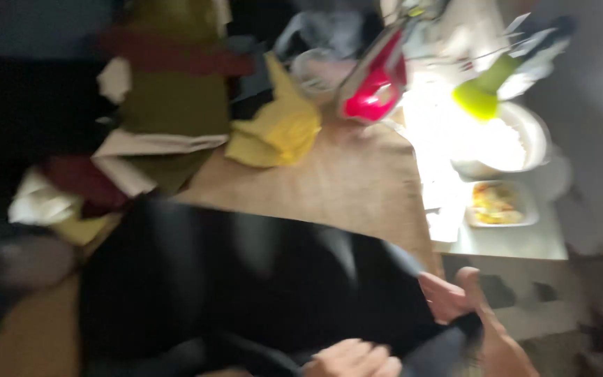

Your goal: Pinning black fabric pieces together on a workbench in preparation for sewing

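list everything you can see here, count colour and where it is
black cloth: one, black, spread over the near part of the board, blurred
padded board: one, tan, running from the middle to the lower left
iron: one, red and white, at the far end of the board
yellow cloth: one crumpled piece, yellow, left of the iron
folded cloths: a heap, olive, dark red and cream, upper left; number unclear
white bowl: one, white, right side, brightly lit
green bottle: one, lime green, above the bowl
food tray: one, pale with yellowish contents, below the bowl
left hand: one, bottom edge, on the black cloth
right hand: one, lower right, gripping the cloth's edge
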